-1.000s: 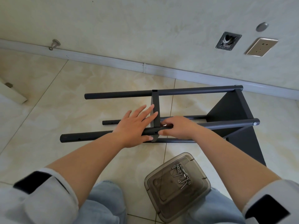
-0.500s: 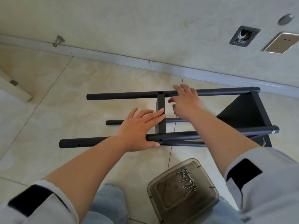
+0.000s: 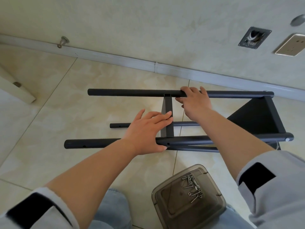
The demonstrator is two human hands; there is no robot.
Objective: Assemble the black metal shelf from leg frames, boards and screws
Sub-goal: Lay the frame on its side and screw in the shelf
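On the tiled floor (image 3: pixel 49 113) before me lies the shelf (image 3: pixel 247 123) on its side. My left hand (image 3: pixel 146 131) rests flat, fingers straight, on the near tube and crossbar (image 3: pixel 168 106); my right hand (image 3: pixel 194 103) grips the far tube. Screws (image 3: pixel 193 187) sit on a lid (image 3: pixel 188 199) by my knee. Beyond runs a wall (image 3: pixel 148 30) with a socket (image 3: pixel 290 45). My right fingertips are hidden behind the tube.

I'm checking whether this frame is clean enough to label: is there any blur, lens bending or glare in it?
Head view: the baseboard bows, so the wide lens distorts. The sleeves at the bottom corners are smeared and soft. The hands, the black tubes and the screws in the tray are sharp. Light is soft and even, with faint shadows and no harsh glare.
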